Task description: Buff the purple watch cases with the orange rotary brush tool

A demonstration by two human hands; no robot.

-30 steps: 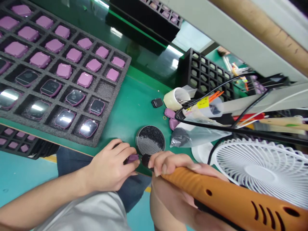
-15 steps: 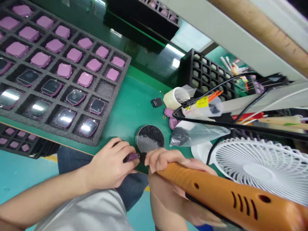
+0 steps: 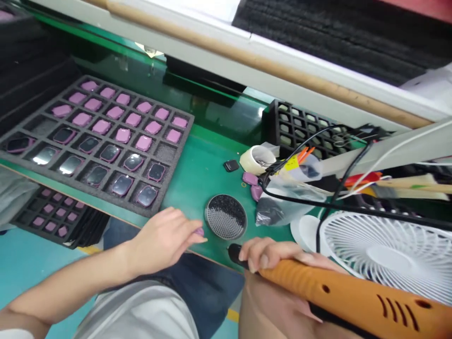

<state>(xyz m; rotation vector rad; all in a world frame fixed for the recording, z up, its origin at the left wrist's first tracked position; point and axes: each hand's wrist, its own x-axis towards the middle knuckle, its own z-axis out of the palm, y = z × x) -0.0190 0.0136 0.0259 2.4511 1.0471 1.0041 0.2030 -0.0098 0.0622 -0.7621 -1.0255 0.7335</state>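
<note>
Two at once: gripping the orange tool (image 3: 328,281) in the right hand (image 3: 282,249) on the near side of the dish (image 3: 221,226), slanting its long axis from lower right to upper left, aiming its dark tip (image 3: 235,253) toward the left hand (image 3: 169,238); pinching a purple piece (image 3: 200,231) there, apart from the tip.

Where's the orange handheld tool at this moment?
Head view, lower right: the orange tool is in the right hand, its black tip close to the round dish.

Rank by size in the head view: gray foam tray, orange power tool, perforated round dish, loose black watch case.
Unsure which is largest: gray foam tray or orange power tool (cropped, nearer the camera)
Perforated round dish
Loose black watch case
</note>
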